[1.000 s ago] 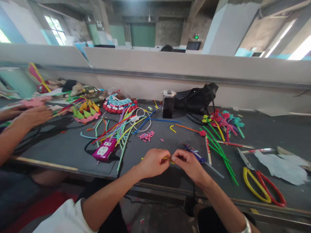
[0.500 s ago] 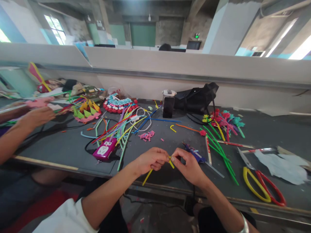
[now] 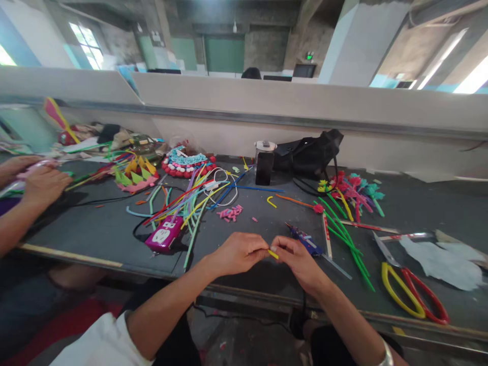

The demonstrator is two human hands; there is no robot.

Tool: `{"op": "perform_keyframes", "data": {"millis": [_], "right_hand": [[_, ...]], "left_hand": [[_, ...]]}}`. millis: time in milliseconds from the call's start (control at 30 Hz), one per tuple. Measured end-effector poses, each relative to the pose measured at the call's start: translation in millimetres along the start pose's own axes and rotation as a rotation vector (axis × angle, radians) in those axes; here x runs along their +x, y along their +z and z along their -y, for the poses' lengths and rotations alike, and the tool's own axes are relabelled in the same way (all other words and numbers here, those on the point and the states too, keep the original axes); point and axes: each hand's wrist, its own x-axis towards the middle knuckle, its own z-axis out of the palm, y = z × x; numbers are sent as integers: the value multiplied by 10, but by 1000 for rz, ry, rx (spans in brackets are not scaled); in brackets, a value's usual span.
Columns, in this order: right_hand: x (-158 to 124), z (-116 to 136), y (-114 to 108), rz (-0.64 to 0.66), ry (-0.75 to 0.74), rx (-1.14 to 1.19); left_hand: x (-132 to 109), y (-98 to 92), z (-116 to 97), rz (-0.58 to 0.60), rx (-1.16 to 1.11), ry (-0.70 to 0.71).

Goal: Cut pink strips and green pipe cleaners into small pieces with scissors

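Close to the table's front edge, my left hand (image 3: 242, 252) pinches a short yellow pipe cleaner (image 3: 273, 254) between thumb and forefinger. From the other side, the fingertips of my right hand (image 3: 295, 259) are closed on the same piece. Most of it is covered by my fingers; only a small slanting part shows. A blue glue gun (image 3: 307, 241) lies just beyond my right hand. Several pink cut pieces (image 3: 231, 213) sit in a small pile past my left hand, and a hooked yellow piece (image 3: 271, 202) lies farther back.
Scissors (image 3: 409, 290) and green stems (image 3: 348, 239) lie on the right. A purple box (image 3: 165, 235) with loose coloured stems is at left. A bottle (image 3: 265, 152), phone (image 3: 264, 169) and black bag (image 3: 310, 155) stand behind. A co-worker's hands (image 3: 46, 183) are far left.
The long yellow tail that hung below my left hand no longer shows. My hands have drawn slightly right. The co-worker's hands have moved left.
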Motion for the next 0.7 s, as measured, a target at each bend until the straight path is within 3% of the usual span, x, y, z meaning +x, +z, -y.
{"op": "perform_keyframes", "data": {"millis": [67,200,300,400,467,533,633,700], "right_hand": [[-2,-4,-9,-10,-48,-48],[-18,10,9,-39,-210,-218],[-39,12,57,-97,-385,-394],[-46,-13,91,-152,-520,-542],[-37,-31,89,-163,-526,-562],[-20,-41,70,-166,-457,-502],[5,-43,29,-155,-289,-350],[16,-42,6,-135,-189,-229]], "left_hand": [[17,21,-33,-66,-142,-85],[57,70,-96,-129,-665,-453],[73,112,-82,-97,-1049,-679],[76,137,-49,-32,-1193,-758],[74,138,-50,-11,-1135,-750],[69,132,-72,-68,-923,-679],[46,131,-104,-265,-367,-405],[21,141,-102,-325,-45,-174]]}}
